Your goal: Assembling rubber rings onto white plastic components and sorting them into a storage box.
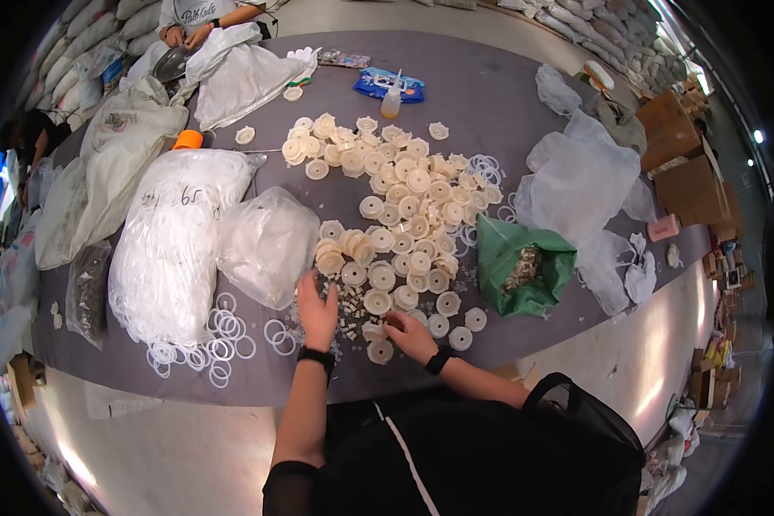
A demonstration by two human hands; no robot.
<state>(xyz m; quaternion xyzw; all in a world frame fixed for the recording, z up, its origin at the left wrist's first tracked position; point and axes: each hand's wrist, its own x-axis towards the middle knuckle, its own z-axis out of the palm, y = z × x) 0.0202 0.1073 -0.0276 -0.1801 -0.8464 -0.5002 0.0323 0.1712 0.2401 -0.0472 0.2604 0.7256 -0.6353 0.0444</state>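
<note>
A large pile of round cream plastic discs (pixel 417 181) with notched rims and centre holes covers the middle of the table. My left hand (pixel 316 316) is at the pile's near left edge, thumb and fingers apart, fingertips by a small stack of discs (pixel 329 258). Closed fingers of my right hand (pixel 413 338) are at the edge of a tilted cream plastic disc (pixel 372 330) near the table's front; their grip is partly hidden. Another disc (pixel 380 352) lies just below it. Between my hands are small cream pieces (pixel 350 305) and tiny clear rings.
White rings (pixel 224 340) spill from a big clear bag (pixel 176 232) on the left. To the right stand an open green bag (pixel 490 267) and crumpled clear plastic bags (pixel 580 172). A small bottle (pixel 391 105) and blue packet (pixel 371 84) are behind. Another person (pixel 211 17) works at far left.
</note>
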